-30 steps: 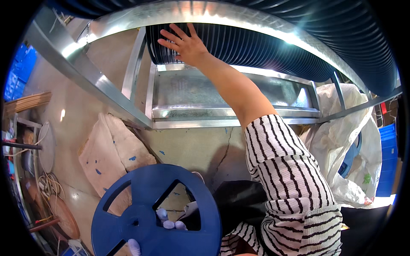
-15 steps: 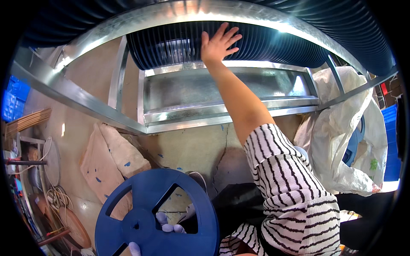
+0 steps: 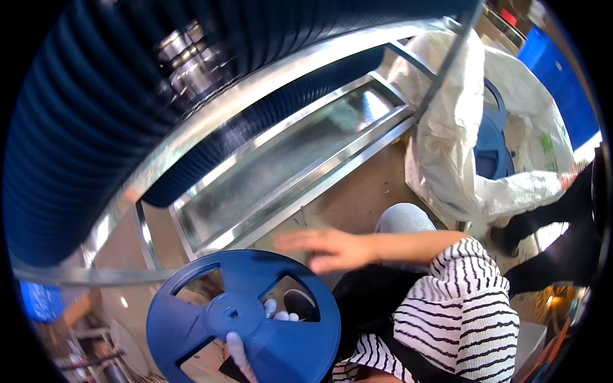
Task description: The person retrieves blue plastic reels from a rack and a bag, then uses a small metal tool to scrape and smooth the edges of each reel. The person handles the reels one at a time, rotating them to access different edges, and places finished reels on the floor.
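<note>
A blue plastic reel (image 3: 191, 325) with a round hub and cut-out windows is tilted in front of me at the lower middle. My left hand (image 3: 237, 354) grips it, thumb laid across its face near the hub. White-covered fingertips show through one of its windows, and the rest of that hand is hidden behind the reel. My bare right hand (image 3: 329, 249) hovers just above the reel's upper right rim, slightly blurred. Its fingers are stretched out and it holds nothing. Whether it touches the rim, I cannot tell.
A metal rack (image 3: 319, 167) stands ahead, with rows of dark blue ribbed discs (image 3: 83, 127) lined up along it. To the right, an open white woven sack (image 3: 440, 159) contains another blue reel (image 3: 491, 143). Another person's dark-clad legs (image 3: 549, 268) are at the right edge.
My right hand has come away from the ribbed discs on the rack, back to beside the reel. My view has turned right and tilted. The left hand still grips the reel.
</note>
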`<action>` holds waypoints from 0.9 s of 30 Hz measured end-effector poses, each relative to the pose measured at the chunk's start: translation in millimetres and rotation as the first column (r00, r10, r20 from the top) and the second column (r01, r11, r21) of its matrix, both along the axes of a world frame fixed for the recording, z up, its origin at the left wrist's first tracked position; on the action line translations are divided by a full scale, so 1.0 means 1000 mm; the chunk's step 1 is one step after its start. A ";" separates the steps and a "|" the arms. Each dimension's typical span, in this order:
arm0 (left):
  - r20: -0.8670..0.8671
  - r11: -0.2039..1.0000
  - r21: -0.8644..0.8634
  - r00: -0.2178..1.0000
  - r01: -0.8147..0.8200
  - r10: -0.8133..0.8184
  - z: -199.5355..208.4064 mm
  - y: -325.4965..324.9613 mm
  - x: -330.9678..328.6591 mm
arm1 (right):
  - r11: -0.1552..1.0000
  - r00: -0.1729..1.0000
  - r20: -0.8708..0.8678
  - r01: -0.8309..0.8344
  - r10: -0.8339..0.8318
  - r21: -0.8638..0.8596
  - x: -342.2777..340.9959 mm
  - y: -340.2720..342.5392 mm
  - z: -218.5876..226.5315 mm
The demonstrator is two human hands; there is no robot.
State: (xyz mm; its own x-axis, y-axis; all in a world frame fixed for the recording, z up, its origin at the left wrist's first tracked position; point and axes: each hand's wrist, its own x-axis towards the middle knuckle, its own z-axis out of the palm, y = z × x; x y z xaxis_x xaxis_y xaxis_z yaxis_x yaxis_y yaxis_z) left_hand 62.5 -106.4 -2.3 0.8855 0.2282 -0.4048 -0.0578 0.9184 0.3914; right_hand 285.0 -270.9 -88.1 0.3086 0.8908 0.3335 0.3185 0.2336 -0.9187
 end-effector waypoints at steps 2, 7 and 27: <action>-0.103 0.992 0.046 0.988 0.117 -0.112 0.016 -0.018 0.026 | 0.998 1.000 0.021 0.011 -0.012 0.059 -0.042 -0.044 0.002; -0.253 0.889 0.127 0.881 0.439 -0.399 -0.030 -0.062 0.109 | 0.906 0.905 0.064 0.416 -0.421 0.077 -0.111 -0.093 -0.003; -0.295 0.647 0.171 0.665 0.743 -0.685 -0.042 -0.274 0.333 | 0.110 0.072 0.256 0.985 -0.964 0.136 0.016 -0.257 0.049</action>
